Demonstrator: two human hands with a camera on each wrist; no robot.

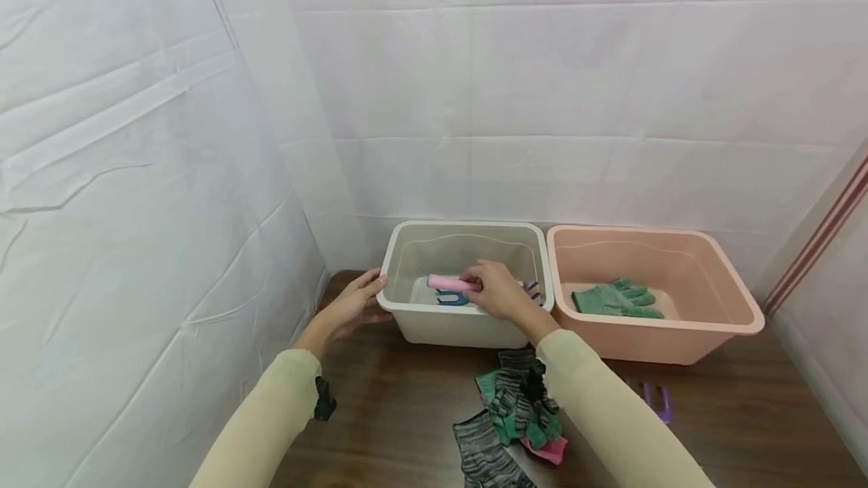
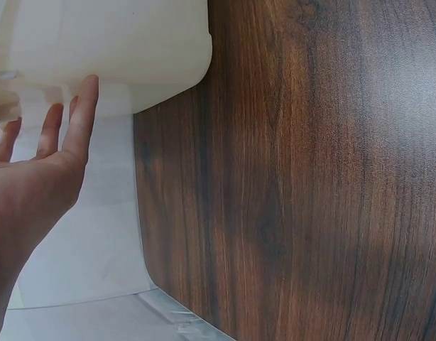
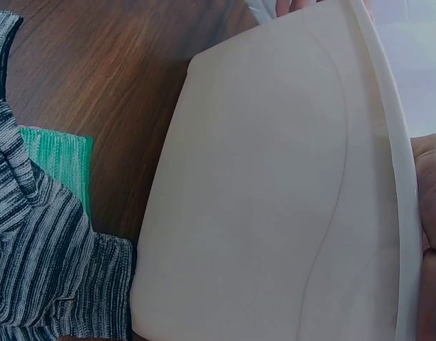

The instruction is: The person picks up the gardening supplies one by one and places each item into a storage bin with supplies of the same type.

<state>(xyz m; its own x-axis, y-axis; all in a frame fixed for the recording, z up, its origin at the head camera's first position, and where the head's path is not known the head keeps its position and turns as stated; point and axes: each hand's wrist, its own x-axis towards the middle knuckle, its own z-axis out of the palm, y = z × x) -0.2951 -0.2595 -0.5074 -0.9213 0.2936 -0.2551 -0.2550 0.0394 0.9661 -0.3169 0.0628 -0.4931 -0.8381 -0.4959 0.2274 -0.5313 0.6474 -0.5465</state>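
Note:
My right hand (image 1: 493, 288) reaches into the white bin (image 1: 468, 330) and grips a tool by its pink handle (image 1: 447, 283); the tool's other end is hidden by the hand. Under the handle, in the bin, lie blue tines (image 1: 450, 297), and purple tines (image 1: 532, 291) show at the bin's right side. At the left rim my left hand (image 1: 353, 303) rests against the bin. In the left wrist view, the left hand's fingers (image 2: 79, 128) stretch nearly straight along the bin's outer wall. The right wrist view shows the right hand (image 3: 432, 192) only partly, beyond the rim.
A pink bin (image 1: 651, 337) stands right beside the white one and holds green gloves (image 1: 613, 298). Before the bins, on the dark wood table (image 1: 393, 413), lie striped grey gloves (image 1: 488, 450), green gloves (image 1: 502, 424) and purple tines (image 1: 656, 401). White sheeting encloses the back and sides.

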